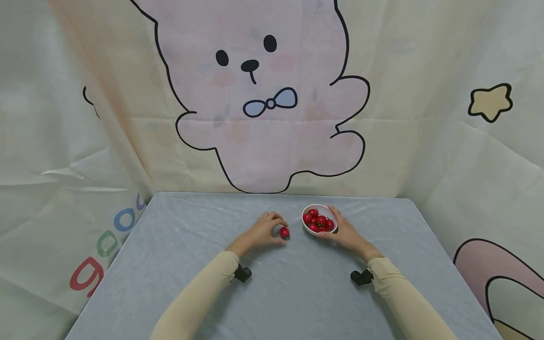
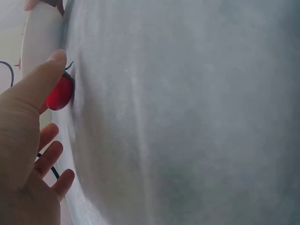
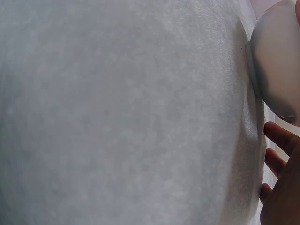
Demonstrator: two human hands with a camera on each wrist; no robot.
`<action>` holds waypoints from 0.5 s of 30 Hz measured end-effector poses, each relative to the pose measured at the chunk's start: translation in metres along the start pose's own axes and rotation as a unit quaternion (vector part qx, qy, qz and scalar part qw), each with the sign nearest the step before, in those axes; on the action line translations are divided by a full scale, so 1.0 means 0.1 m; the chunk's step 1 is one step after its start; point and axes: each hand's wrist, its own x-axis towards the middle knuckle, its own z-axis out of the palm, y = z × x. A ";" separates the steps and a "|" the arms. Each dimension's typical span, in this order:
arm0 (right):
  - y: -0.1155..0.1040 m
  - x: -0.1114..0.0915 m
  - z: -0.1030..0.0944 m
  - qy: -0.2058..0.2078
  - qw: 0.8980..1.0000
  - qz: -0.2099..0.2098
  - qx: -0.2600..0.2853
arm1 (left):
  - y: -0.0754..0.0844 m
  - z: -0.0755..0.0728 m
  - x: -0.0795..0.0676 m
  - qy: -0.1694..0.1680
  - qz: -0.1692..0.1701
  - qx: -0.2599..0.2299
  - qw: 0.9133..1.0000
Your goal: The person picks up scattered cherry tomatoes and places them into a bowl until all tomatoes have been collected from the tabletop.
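A single red cherry tomato (image 1: 284, 233) with a green stem is at the table's far middle, left of a small white bowl (image 1: 304, 227). The thumb and index finger of my left hand (image 1: 264, 230) curl round this tomato. In the left wrist view the thumb partly covers the tomato (image 2: 61, 93), and the other fingers are spread apart. Several more cherry tomatoes (image 1: 321, 221) lie inside the bowl. My right hand (image 1: 347, 234) holds the bowl from its right side, thumb on the near side and fingers at the far rim. The right wrist view shows the bowl's outside (image 3: 276, 61).
A grey-blue cloth covers the table (image 1: 297, 293). Behind it hangs a curtain (image 1: 272, 141) with a cartoon bear, and printed sheets close off both sides. A black wrist mount (image 1: 242, 273) sits below the left cuff, another black mount (image 1: 361, 277) by the right cuff.
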 end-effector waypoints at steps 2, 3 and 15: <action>0.00 0.00 0.00 0.000 1.000 0.002 0.000 | 0.00 0.01 -0.01 0.000 -0.001 0.001 1.000; -0.01 0.00 0.00 0.000 1.000 -0.001 0.000 | 0.00 0.02 -0.02 0.000 0.000 0.001 1.000; -0.02 0.00 0.00 -0.002 1.000 0.004 0.005 | 0.00 0.08 -0.03 0.023 0.005 0.007 1.000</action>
